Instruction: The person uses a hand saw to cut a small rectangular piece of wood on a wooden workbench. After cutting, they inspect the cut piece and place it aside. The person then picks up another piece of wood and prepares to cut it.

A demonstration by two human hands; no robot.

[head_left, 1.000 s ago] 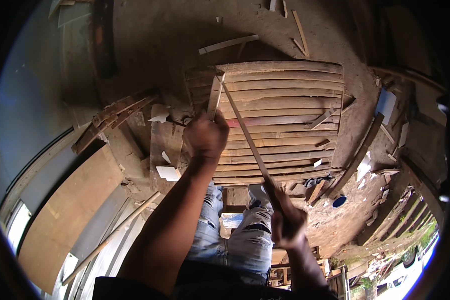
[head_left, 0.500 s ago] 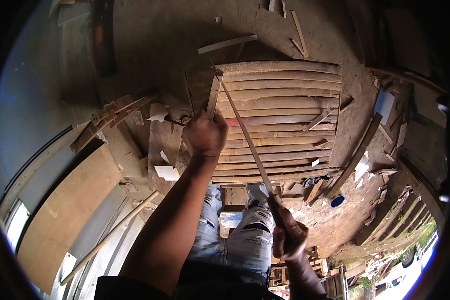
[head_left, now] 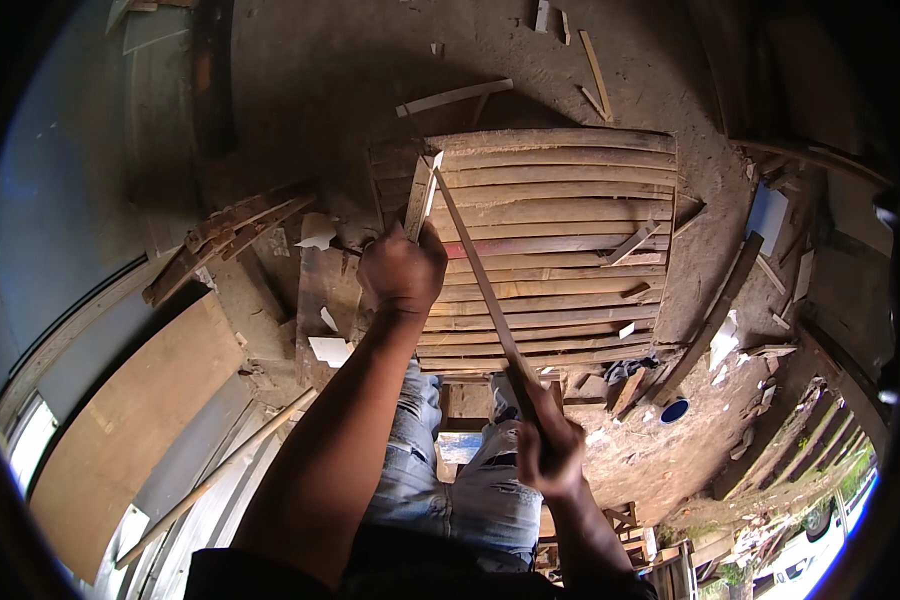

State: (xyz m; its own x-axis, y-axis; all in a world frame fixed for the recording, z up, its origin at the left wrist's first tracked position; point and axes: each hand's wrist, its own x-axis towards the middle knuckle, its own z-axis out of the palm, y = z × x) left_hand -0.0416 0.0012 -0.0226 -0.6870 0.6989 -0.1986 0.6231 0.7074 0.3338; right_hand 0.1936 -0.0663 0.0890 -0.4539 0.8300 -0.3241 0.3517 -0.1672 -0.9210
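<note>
On a low table of wooden slats [head_left: 560, 210], a short strip of wood [head_left: 416, 208] with a pale edge is pinned under my left hand [head_left: 402, 272], fingers closed around its near end. My right hand [head_left: 552, 458], somewhat blurred, grips the dark handle of a handsaw [head_left: 480, 265]. The long, narrow blade slants up and left across the slats. Its far end meets the top of the wood strip; the teeth are too small to make out.
Small offcuts [head_left: 632, 243] lie on the slats' right side. Scrap boards [head_left: 225, 235] are piled at left beside a leaning plywood sheet [head_left: 135, 430]. A blue round container [head_left: 675, 410] stands on the dirt floor at right. A curved plank [head_left: 715, 320] lies beyond the table's right edge.
My right hand has drawn the handsaw back toward me and slightly left, so less blade passes beyond the wood. My left hand and the strip shifted slightly left.
</note>
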